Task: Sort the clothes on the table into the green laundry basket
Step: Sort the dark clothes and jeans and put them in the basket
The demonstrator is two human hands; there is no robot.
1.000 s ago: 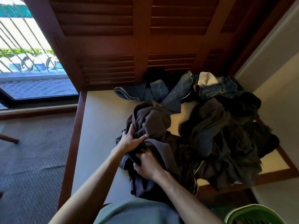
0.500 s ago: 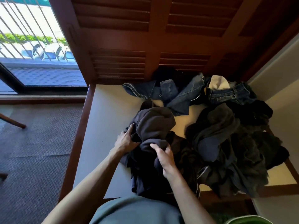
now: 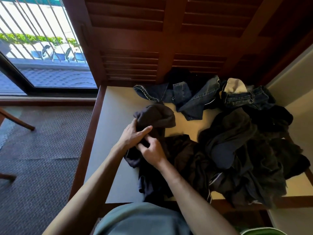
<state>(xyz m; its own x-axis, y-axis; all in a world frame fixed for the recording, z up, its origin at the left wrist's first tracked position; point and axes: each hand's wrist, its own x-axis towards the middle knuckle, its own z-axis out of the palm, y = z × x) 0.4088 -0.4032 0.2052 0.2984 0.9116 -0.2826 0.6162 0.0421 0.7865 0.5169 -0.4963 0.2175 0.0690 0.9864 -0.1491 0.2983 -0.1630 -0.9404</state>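
Gripping a soft, rumpled dark grey knit garment [image 3: 155, 116], the left hand [image 3: 133, 136] has its fingers folded round the cloth's near-left edge, with the forefinger laid straight across the fabric. The right hand [image 3: 151, 152], just beside it and touching it, pinches a lower fold of the same garment with curled fingers. That garment lies bunched on the smooth pale table top with a dark wooden rim [image 3: 115, 116], at the left side of the clothes. To the right sprawls a loose, creased heap of black and charcoal clothes [image 3: 245, 150], and at the far edge lie stiff blue denim jeans with pale stitched seams [image 3: 191, 99], 1 pair showing a cream lining. Only a curved sliver of the green plastic laundry basket rim [image 3: 264, 231] shows at the bottom right, below the table.

Compared with half a second ago, the right hand has dropped from the top of the fold to meet the left, and the grey bundle sits more spread and flatter.
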